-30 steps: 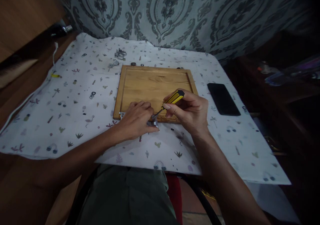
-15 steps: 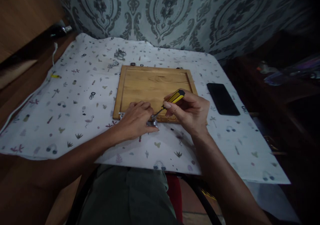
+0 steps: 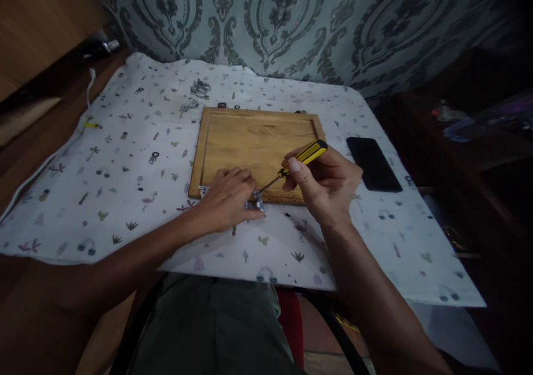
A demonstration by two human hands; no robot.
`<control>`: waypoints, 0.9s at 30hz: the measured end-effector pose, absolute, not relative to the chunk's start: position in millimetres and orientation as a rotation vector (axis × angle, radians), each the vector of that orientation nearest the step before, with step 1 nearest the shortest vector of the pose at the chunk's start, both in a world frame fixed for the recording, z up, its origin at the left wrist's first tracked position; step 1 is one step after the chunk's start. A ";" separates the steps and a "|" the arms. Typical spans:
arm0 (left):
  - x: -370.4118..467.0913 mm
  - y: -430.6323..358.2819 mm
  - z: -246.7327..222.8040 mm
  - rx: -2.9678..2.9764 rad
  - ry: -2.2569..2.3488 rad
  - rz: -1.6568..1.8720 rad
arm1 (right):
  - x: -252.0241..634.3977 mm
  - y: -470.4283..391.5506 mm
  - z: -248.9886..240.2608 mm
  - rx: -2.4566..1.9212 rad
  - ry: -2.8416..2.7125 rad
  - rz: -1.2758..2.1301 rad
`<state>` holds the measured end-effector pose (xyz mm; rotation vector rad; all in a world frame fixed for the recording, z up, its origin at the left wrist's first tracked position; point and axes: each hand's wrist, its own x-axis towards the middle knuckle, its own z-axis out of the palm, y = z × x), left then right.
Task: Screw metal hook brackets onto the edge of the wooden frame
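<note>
A framed wooden panel, like a cabinet door, lies flat on the patterned cloth. My left hand is closed over its front edge, with fingers and thumb around a metal hinge that is partly hidden. Between the thumb and fingers of my right hand is a yellow and black screwdriver. The shaft slants down to the left, and its tip is at the hinge. Another metal piece shows at the panel's front left corner, beside my left wrist.
Several metal hinges lie on the cloth behind the panel's left corner. A black phone rests to the right. Along the left edge runs a white cable. A patterned wall covering rises behind the table.
My right hand has shifted right and slightly up with the screwdriver, which is now tilted lower. Its tip remains at the hinge. My left hand has stayed in place.
</note>
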<state>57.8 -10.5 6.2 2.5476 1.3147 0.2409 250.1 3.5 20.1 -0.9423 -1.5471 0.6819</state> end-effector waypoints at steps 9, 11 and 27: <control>57.8 -10.3 6.2 2.541 1.303 0.261 | 249.0 4.9 14.9 -0.938 -1.610 0.722; 57.9 -10.2 5.5 2.544 1.299 0.273 | 249.2 4.9 14.7 -0.959 -1.619 0.716; 58.1 -10.8 7.8 2.505 1.292 0.267 | 249.4 5.8 17.1 -0.941 -1.621 0.718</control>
